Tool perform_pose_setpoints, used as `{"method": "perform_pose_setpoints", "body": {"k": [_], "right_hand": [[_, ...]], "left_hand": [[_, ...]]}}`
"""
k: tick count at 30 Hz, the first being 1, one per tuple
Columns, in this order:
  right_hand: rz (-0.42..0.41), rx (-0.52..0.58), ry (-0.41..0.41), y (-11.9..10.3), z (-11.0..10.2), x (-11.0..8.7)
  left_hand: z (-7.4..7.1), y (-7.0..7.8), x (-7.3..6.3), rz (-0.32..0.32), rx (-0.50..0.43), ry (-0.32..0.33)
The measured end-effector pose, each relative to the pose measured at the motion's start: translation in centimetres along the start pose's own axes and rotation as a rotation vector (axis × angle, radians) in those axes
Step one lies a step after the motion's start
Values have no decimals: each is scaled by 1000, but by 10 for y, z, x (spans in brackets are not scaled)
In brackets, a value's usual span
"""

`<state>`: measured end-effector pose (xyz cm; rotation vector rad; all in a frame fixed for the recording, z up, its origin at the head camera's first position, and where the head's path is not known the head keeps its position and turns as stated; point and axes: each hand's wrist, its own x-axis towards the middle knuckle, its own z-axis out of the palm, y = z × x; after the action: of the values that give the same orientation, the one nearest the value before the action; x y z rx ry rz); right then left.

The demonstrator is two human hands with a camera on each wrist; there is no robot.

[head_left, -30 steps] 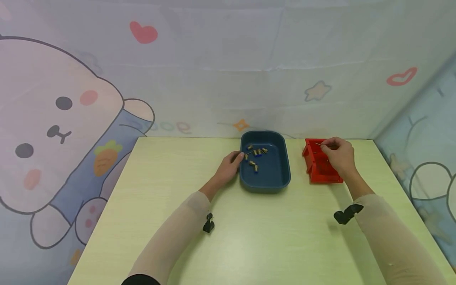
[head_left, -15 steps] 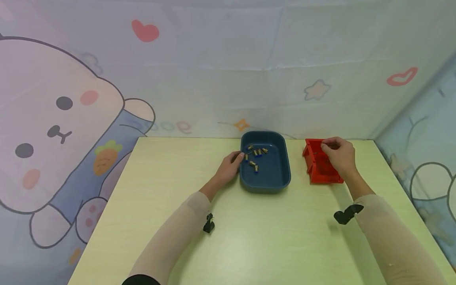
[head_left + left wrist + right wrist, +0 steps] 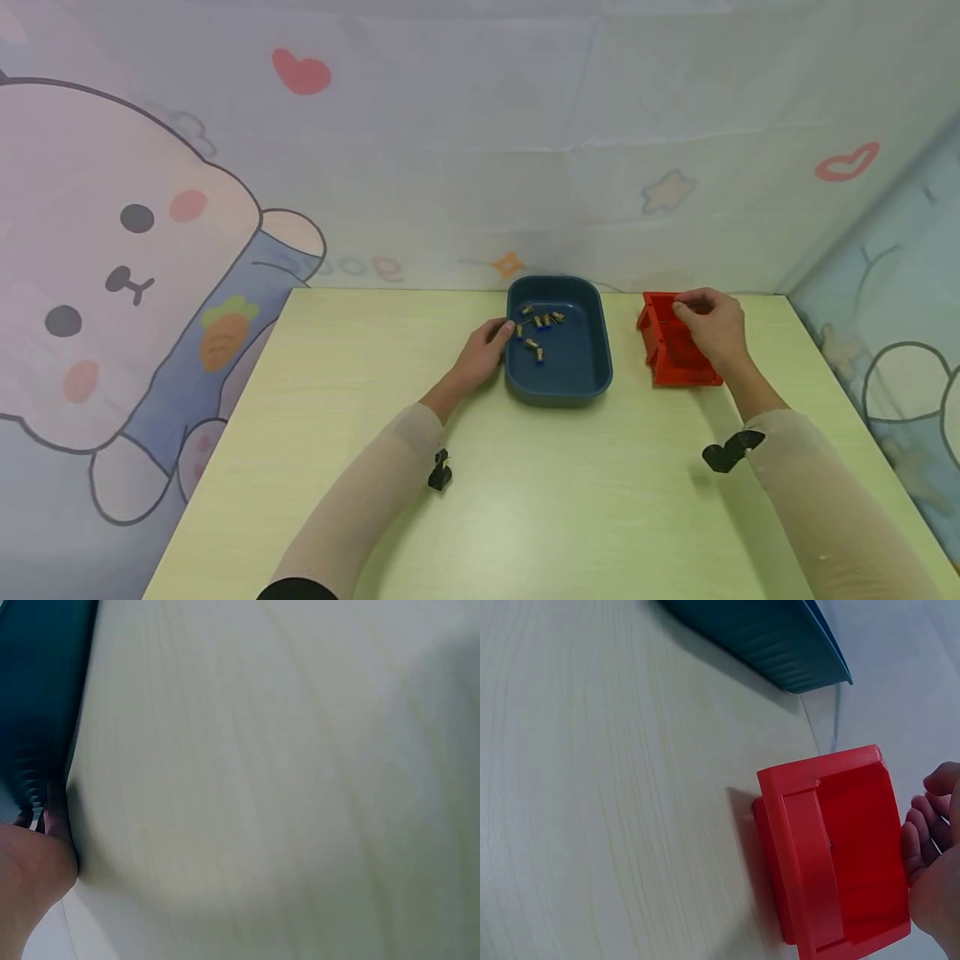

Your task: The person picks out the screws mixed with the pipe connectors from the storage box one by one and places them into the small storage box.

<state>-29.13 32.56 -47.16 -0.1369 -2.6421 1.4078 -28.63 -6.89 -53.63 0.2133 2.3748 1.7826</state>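
A blue tray (image 3: 558,398) with several small brass fittings (image 3: 538,322) with blue ends stands near the back of the table. My left hand (image 3: 480,354) grips its left rim, thumb at the top edge and fingers along the outer wall, as the left wrist view also shows. My right hand (image 3: 717,327) is over the back right of a red bin (image 3: 686,377), fingertips drawn together and pointing left. No part shows between them, and I cannot tell whether they pinch one. Small dark bits lie inside the bin. In the right wrist view, curled fingers (image 3: 922,829) appear beyond the bin's wall.
The pale wooden table (image 3: 570,492) extends toward me from both containers. Behind it hangs a printed cloth (image 3: 480,167) with a cartoon animal, hearts and stars. A second cloth side rises at the right edge. Black wrist mounts (image 3: 733,451) sit on both sleeves.
A thin metal pin stuck out of my right fingertips one second ago and no longer shows there. The right hand has barely shifted. My left hand and the tray stay put.
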Motion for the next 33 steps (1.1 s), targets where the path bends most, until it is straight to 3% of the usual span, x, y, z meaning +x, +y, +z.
{"method": "perform_pose_setpoints", "body": {"k": [11, 23, 33], "right_hand": [[-70, 51, -25, -15, 8, -2], [-164, 64, -47, -34, 33, 0], [-170, 60, -80, -45, 56, 3]], "left_hand": [[1, 1, -1, -4, 10, 1], [-3, 0, 1, 2, -14, -3], [-6, 1, -2, 1, -27, 9]]}}
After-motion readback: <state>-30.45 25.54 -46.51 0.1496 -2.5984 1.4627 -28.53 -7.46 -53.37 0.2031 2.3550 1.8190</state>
